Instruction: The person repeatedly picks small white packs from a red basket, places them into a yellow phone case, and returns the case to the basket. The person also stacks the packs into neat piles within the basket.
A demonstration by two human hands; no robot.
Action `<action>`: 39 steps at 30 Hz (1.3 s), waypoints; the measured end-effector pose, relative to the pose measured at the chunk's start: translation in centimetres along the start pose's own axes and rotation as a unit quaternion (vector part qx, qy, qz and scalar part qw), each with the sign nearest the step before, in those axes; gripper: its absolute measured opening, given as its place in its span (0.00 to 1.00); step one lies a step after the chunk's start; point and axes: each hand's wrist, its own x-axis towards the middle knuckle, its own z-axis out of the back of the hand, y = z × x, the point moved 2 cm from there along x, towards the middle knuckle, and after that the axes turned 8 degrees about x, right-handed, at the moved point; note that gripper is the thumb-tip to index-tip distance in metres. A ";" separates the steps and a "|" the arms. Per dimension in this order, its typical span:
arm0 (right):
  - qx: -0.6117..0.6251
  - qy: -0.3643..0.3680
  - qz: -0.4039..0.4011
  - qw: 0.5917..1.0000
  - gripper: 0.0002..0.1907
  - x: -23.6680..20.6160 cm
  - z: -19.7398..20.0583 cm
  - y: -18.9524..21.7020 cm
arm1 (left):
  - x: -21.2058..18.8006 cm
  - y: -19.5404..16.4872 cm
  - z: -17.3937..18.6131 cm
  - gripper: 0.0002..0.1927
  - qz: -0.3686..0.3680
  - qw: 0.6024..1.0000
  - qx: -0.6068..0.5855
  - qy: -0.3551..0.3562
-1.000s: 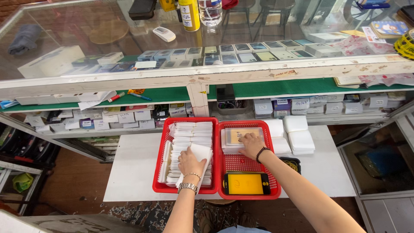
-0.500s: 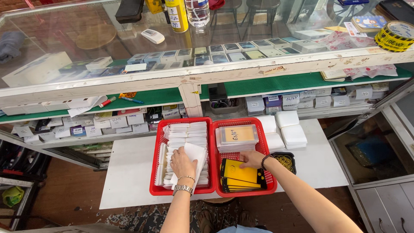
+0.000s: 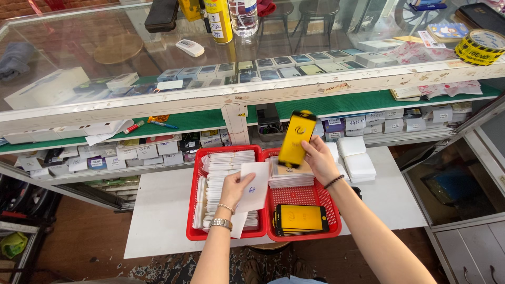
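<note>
My right hand holds up a yellow and black flat pack, tilted upright above the right red basket. That basket holds a stack of clear-wrapped packs at the back and a pile of yellow and black packs at the front. My left hand holds a white paper envelope over the left red basket, which is filled with rows of white envelopes. A metal watch is on my left wrist, a dark band on my right.
Both baskets sit on a white table. White boxes are stacked beside the right basket. Behind stands a glass display counter with small boxes, a green shelf, bottles and a yellow tape roll. A cabinet is at right.
My right hand has lifted one yellow and black pack from the front pile up above the right basket. My left hand raised the white envelope slightly. The camera has moved closer.
</note>
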 end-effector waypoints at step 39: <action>-0.306 0.145 -0.048 0.940 0.34 0.5 -7.7 4.2 | 0.4 -3.0 -3.2 0.14 -0.040 0.980 -0.127 0.150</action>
